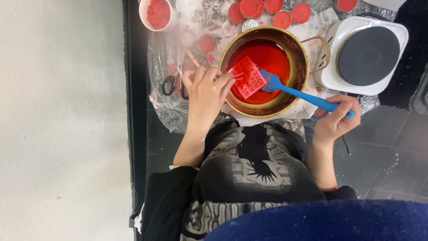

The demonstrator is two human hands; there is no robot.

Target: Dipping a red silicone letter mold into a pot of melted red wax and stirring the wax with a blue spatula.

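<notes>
My left hand (206, 91) pinches a small red-coated square card (248, 82) by its edge and holds it over a brass-coloured pot (299, 67) filled with red liquid. In my right hand (336, 118) is a blue silicone brush (294, 92), gripped by the handle end. Its bristle head rests against the right edge of the card, above the liquid.
A white single hot plate (368, 56) with a dark round top stands right of the pot. Several small red-filled round tins (281, 18) lie behind it. A white cup of red powder (157, 14) and black-handled scissors (171, 85) sit at left on crinkled plastic wrap.
</notes>
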